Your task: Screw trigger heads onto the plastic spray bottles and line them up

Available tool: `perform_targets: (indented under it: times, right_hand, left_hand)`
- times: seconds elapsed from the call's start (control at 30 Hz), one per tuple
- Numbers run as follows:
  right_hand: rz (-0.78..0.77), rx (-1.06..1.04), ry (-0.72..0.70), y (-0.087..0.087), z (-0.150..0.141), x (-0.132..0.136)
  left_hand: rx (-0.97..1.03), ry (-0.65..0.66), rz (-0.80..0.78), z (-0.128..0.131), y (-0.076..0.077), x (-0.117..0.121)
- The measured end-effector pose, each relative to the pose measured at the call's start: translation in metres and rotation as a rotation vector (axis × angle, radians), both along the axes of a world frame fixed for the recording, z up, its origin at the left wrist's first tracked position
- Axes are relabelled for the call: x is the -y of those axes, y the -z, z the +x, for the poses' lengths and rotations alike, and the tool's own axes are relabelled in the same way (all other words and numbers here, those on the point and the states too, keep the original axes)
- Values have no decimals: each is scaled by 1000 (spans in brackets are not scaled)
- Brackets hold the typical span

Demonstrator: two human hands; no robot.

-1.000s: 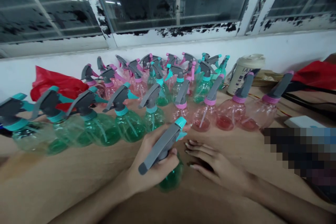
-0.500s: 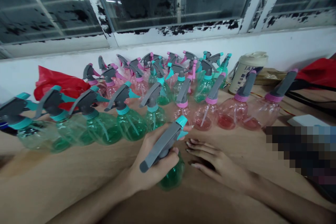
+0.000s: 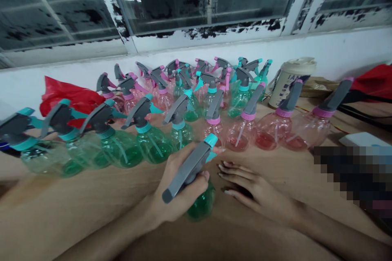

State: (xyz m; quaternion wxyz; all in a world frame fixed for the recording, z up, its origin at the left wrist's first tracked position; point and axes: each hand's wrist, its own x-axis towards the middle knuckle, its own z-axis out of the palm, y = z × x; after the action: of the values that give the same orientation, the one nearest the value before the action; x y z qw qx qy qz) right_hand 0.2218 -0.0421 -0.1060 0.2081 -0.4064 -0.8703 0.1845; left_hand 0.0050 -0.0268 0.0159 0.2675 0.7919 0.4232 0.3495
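My left hand (image 3: 176, 193) is wrapped round the neck of a green spray bottle (image 3: 200, 204) with a grey trigger head and teal nozzle, which stands on the brown table (image 3: 76, 204). My right hand (image 3: 252, 191) lies just to its right, fingers stretched toward the bottle, nothing in it. Behind them runs a row of green spray bottles (image 3: 150, 140) on the left and pink spray bottles (image 3: 277, 128) on the right.
More pink and green spray bottles (image 3: 196, 85) cluster near the white wall. A red plastic bag (image 3: 69, 96) lies at the back left, a cream lidded cup (image 3: 289, 81) at the back right, a white flat object (image 3: 364, 139) and red cloth (image 3: 372, 83) at the far right.
Hardly anything differs: both hands and the held bottle keep their places, and the view has shifted slightly.
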Motion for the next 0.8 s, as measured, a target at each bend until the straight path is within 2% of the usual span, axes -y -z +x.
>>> perform_targets:
  times: [0.27, 0.6, 0.8]
  right_hand:
    - [19, -22, 7, -1, 0, 1]
    - [16, -53, 5, -1, 0, 1]
    - [9, -21, 2, 0, 0, 0]
  left_hand:
    - [44, -28, 1, 4, 6, 3]
    - [82, -34, -96, 3, 8, 1]
    - [73, -34, -46, 3, 9, 0]
